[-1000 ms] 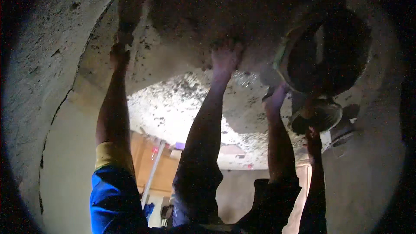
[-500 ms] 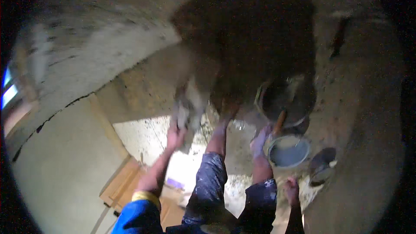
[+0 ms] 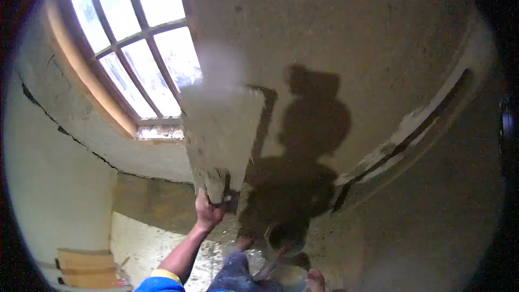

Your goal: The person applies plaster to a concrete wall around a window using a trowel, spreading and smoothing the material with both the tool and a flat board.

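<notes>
My left hand [image 3: 210,212] grips the lower end of a long, flat, plaster-smeared grey board [image 3: 221,130]. The board stands up in front of the wall, its top beside the window, and a dark clump of wet-looking material sits on its lower face. Low in the view, my right hand [image 3: 315,280] has curled fingers beside a round bucket [image 3: 292,276]; whatever is inside them, if anything, is hidden. A darker bucket [image 3: 285,239] in shadow stands just beyond, with a handle-like thing leaning by it.
A barred window [image 3: 141,38] with a wooden frame is at the upper left. The rough grey wall [image 3: 389,38] carries my shadow and a long dark groove [image 3: 403,143] at the right. A pale wall with a jagged crack is at left, and a wooden piece [image 3: 86,267] lies low there.
My view has tilted up from the floor and buckets to the wall and window. The left hand has raised the board; the right hand now shows at the lower edge.
</notes>
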The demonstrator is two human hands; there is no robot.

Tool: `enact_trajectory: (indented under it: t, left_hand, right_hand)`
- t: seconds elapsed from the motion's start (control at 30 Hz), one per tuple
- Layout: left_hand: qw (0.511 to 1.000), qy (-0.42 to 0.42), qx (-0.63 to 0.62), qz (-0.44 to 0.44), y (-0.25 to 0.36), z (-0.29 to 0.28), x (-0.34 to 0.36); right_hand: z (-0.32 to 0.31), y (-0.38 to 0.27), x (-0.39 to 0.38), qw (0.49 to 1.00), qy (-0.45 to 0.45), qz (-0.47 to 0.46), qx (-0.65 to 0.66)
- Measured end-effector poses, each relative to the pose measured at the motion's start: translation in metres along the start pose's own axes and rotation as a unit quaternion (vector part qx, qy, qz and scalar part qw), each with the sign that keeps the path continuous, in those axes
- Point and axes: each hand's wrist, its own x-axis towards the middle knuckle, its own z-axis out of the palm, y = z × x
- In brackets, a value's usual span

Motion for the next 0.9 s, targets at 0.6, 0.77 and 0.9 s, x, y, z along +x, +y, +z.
enact_trajectory:
  t: [0.6, 0.77, 0.9]
  left_hand:
    - [0.965, 0.067, -0.242, 0.08, 0.123, 0.061, 0.252]
    - [0.929, 0.23, -0.112, 0.267, 0.263, -0.008, 0.345]
    - [0.906, -0.021, -0.238, 0.349, 0.388, -0.121, 0.434]
  right_hand:
    - [0.063, -0.111, -0.069, 0.986, 0.093, -0.11, -0.081]
    - [0.06, -0.107, -0.084, 0.985, 0.083, -0.135, -0.071]
    - [0.054, -0.097, -0.078, 0.982, 0.038, -0.174, -0.065]
